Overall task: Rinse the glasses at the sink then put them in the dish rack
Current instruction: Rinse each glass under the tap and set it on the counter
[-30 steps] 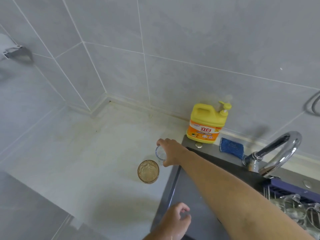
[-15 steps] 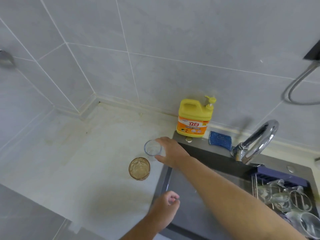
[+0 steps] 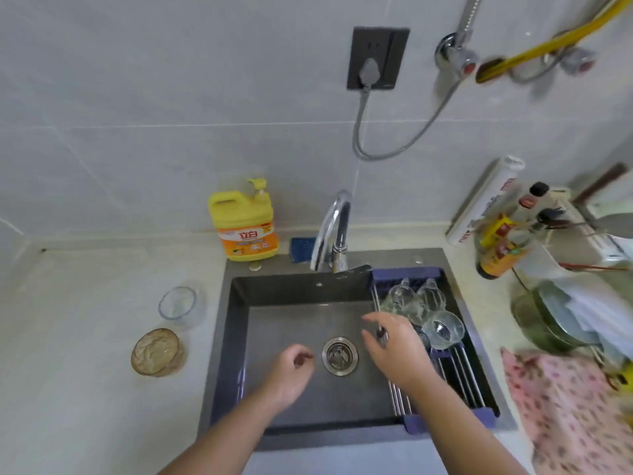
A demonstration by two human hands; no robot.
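A clear glass [image 3: 178, 303] and an amber textured glass [image 3: 157, 352] stand on the counter left of the dark sink [image 3: 239, 337]. A roll-up dish rack [image 3: 459, 382] spans the sink's right side and holds several clear glasses [image 3: 416, 299], one lying on its side [image 3: 443, 329]. My right hand [image 3: 394, 347] hovers over the sink beside the rack's left edge, fingers spread, holding nothing. My left hand [image 3: 291, 371] hangs over the sink left of the drain [image 3: 340, 355], fingers loosely curled and empty.
A chrome faucet [image 3: 334, 231] rises behind the sink, with a yellow detergent bottle [image 3: 245, 224] and a blue sponge [image 3: 303, 248] to its left. Sauce bottles [image 3: 496, 241], a glass bowl [image 3: 544, 323] and a pink cloth [image 3: 568, 409] crowd the right counter.
My right hand let go of the clear glass, which stays on the counter, and swung right to the rack's edge. The view turned right onto the sink.
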